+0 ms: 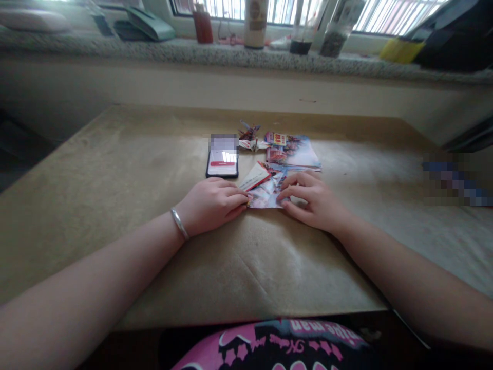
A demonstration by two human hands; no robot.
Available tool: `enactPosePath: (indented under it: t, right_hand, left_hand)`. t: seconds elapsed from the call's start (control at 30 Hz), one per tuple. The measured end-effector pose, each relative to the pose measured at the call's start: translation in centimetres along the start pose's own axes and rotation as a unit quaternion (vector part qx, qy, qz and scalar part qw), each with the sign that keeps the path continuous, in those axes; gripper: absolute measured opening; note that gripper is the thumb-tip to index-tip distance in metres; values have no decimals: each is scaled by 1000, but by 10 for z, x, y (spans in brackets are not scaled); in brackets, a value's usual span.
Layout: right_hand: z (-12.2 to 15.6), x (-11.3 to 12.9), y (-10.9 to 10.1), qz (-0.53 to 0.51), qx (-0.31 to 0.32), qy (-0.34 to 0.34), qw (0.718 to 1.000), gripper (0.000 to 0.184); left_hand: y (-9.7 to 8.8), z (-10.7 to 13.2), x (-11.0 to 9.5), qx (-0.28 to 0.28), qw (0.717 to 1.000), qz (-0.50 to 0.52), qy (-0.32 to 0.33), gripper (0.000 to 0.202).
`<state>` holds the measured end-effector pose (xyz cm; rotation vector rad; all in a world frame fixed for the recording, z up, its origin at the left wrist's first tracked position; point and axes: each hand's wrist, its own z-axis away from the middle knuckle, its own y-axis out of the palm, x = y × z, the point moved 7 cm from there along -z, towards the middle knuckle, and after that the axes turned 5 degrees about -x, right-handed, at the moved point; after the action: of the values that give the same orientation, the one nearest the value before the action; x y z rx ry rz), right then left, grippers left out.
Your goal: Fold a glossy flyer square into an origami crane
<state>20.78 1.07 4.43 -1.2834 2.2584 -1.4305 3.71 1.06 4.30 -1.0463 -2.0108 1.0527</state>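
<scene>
A colourful printed sheet of paper (265,198), folded into angled flaps, lies flat on the table in front of me. One flap shows a white face with a red edge. My left hand (217,204) is closed at the paper's left corner, fingers together and a silver bangle on the wrist. On the right side, my right hand (314,199) holds the paper with curved, slightly parted fingertips. Just beyond the left hand lies a phone (222,163) with a lit screen. Past the paper sits a stack of glossy printed sheets (302,151).
A small folded paper figure (251,134) stands between the phone and the stack. The tan tabletop (154,154) ends at a wall. Bottles, including a red one (203,23), line the granite windowsill (162,49). A blurred strip (456,182) lies at the right edge.
</scene>
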Motion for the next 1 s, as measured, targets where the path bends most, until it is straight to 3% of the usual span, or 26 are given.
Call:
enactPosePath:
  t: [0.27,0.6,0.73,1.0]
  right_hand:
    - [-1,1,4,-41,15,-28,999,14]
    - [3,7,11,-64,76,-24,995,13]
    - [5,6,10,-51,81,27,995,16]
    - [7,-16,12,-76,78,199,974,21]
  left_hand:
    - [2,2,3,-11,999,27,-26,27]
    - [5,1,-1,-1,997,74,7,26]
    - [6,1,-2,4,998,68,14,28]
    - [9,2,-1,24,998,66,-5,27]
